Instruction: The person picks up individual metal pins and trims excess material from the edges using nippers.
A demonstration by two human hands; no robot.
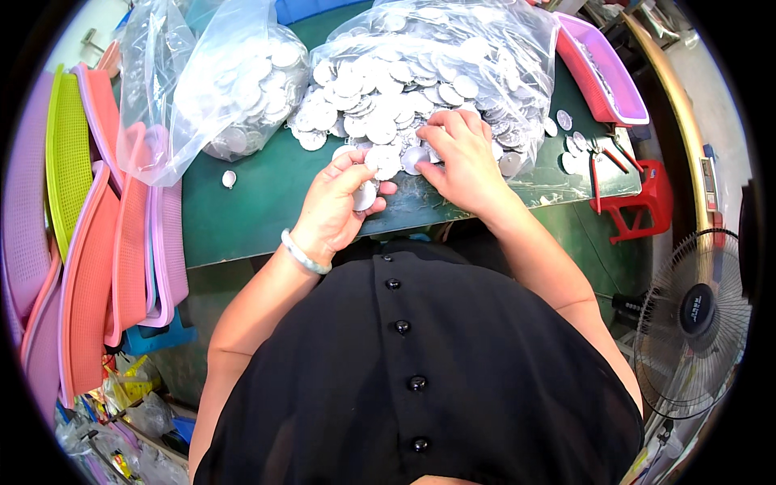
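Note:
My left hand (pixel 338 202), a bangle on its wrist, is closed around a few round silver medals (pixel 365 196) near the table's front edge. Another silver medal (pixel 383 162) shows at its fingertips, against the pile. My right hand (pixel 463 160) reaches over the front of the pile, fingers bent and thumb apart from them. A medal (pixel 414 159) lies at its thumb and forefinger; no firm grip on it shows. The heap of medals (pixel 380 97) spills out of a large clear plastic bag (pixel 517 56). Some of the medals have small loops.
A second clear bag (pixel 250 89) of medals stands at left on the green table (pixel 242 218). One loose medal (pixel 229 179) lies there. Pliers (pixel 596 182) and a pink basket (pixel 602 73) are at right. Stacked baskets (pixel 89 234), a red stool (pixel 647 206) and a fan (pixel 693 315) flank the table.

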